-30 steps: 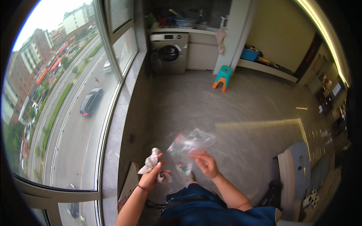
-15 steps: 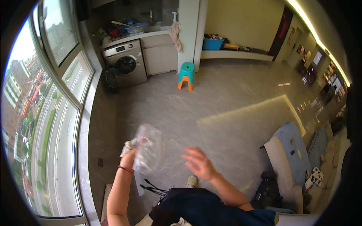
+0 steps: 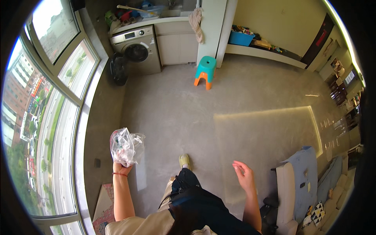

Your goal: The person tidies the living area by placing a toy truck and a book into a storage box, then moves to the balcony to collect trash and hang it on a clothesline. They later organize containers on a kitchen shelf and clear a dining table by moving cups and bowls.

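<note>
My left hand (image 3: 122, 169), a red cord round its wrist, grips a crumpled clear plastic bag (image 3: 126, 147) out in front of me on the left. The bag hides most of the fingers. Reddish and whitish patches show through the plastic, but I cannot make out what they are. My right hand (image 3: 244, 176) hangs in the air on the right, fingers stretched out, with nothing in it. Between the two hands, a foot in a yellowish shoe (image 3: 184, 159) is on the grey floor (image 3: 172, 113).
A teal and orange stool (image 3: 206, 65) stands ahead. Behind it to the left is a washing machine (image 3: 137, 53) beside a sink counter (image 3: 176, 20). Tall windows line the left wall. A sofa (image 3: 285, 184) is at right, and a blue bin (image 3: 240, 38) sits on the far ledge.
The bag in my left hand has shifted left and bunched up. My right hand has moved away to the right. One foot now shows farther forward, and the stool appears nearer.
</note>
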`<move>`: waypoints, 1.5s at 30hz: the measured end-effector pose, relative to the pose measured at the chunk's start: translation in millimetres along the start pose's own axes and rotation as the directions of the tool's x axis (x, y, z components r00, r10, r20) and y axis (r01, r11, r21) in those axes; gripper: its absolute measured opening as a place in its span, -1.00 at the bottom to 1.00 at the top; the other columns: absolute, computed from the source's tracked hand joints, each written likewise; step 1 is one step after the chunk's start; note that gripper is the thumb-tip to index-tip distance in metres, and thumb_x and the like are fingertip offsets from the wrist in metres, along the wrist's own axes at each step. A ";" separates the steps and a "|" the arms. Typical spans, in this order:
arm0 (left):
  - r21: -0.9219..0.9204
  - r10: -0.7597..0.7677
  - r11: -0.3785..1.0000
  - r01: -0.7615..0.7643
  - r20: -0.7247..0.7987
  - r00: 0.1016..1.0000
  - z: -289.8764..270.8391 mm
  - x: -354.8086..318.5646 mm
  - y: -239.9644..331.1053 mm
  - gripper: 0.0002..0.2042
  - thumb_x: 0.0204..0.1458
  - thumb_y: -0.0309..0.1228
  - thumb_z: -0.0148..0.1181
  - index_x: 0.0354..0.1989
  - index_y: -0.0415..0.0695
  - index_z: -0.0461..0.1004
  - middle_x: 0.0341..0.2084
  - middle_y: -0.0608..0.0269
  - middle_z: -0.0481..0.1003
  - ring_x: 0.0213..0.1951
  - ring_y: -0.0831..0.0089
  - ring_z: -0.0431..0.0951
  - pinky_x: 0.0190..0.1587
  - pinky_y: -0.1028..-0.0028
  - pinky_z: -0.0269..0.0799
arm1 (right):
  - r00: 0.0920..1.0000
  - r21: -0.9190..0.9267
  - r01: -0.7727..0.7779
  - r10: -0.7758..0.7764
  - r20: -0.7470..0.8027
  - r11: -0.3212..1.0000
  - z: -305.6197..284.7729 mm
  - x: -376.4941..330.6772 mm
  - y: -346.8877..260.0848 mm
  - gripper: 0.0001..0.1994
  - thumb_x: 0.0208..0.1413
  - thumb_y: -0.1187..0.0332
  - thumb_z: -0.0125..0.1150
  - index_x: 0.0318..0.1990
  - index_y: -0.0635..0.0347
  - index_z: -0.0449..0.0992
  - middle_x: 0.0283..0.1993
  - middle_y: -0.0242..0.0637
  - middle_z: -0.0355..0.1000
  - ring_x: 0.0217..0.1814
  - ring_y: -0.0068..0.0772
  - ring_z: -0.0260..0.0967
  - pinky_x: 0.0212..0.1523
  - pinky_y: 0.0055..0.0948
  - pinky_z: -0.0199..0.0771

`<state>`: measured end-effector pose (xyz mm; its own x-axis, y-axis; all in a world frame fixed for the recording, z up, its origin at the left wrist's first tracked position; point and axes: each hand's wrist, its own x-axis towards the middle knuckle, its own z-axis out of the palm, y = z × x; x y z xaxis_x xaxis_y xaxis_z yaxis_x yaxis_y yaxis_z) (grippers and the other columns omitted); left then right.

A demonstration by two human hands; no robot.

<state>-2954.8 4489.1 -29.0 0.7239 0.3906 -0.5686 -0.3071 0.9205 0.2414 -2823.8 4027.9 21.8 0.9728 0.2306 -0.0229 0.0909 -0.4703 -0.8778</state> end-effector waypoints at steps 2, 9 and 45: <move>0.026 0.015 1.000 -0.015 0.020 1.000 24.5 27.8 -9.1 -0.77 -0.06 -0.39 0.02 -0.21 -0.16 0.36 -0.24 0.16 0.43 -0.21 0.27 0.44 -0.18 0.24 0.40 | 0.994 0.061 0.088 -0.092 0.061 0.994 0.7 57.8 -15.2 -0.79 0.00 0.43 0.03 -0.19 0.31 0.39 -0.28 -0.17 0.44 -0.25 -0.42 0.41 -0.25 -0.52 0.35; -0.027 0.095 0.995 -0.096 -0.037 0.995 101.8 163.6 -24.3 -0.79 -0.03 -0.37 -0.02 -0.23 -0.16 0.38 -0.30 0.19 0.45 -0.27 0.33 0.46 -0.23 0.33 0.44 | 0.998 0.234 -0.005 -0.008 0.055 0.972 -11.6 295.9 52.6 -0.80 0.04 0.40 0.00 -0.19 0.28 0.40 -0.30 -0.27 0.44 -0.27 -0.53 0.38 -0.25 -0.55 0.34; -0.361 0.479 0.730 -0.581 -0.336 0.811 323.3 571.9 -3.6 -0.71 -0.06 -0.31 -0.03 -0.17 -0.16 0.36 -0.19 0.16 0.42 -0.15 0.28 0.42 -0.15 0.32 0.39 | 0.866 -0.600 0.427 -0.496 0.058 0.676 212.5 1248.8 -164.0 -0.32 -0.10 0.23 0.05 0.10 0.48 -0.07 -0.18 0.15 0.31 -0.30 0.02 0.36 -0.32 -0.16 0.37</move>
<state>-2339.9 4709.1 -100.8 0.2320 0.7579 -0.6097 -0.8676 0.4447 0.2227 -1669.2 4574.1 35.6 0.7853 0.4823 0.3882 0.6050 -0.7307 -0.3162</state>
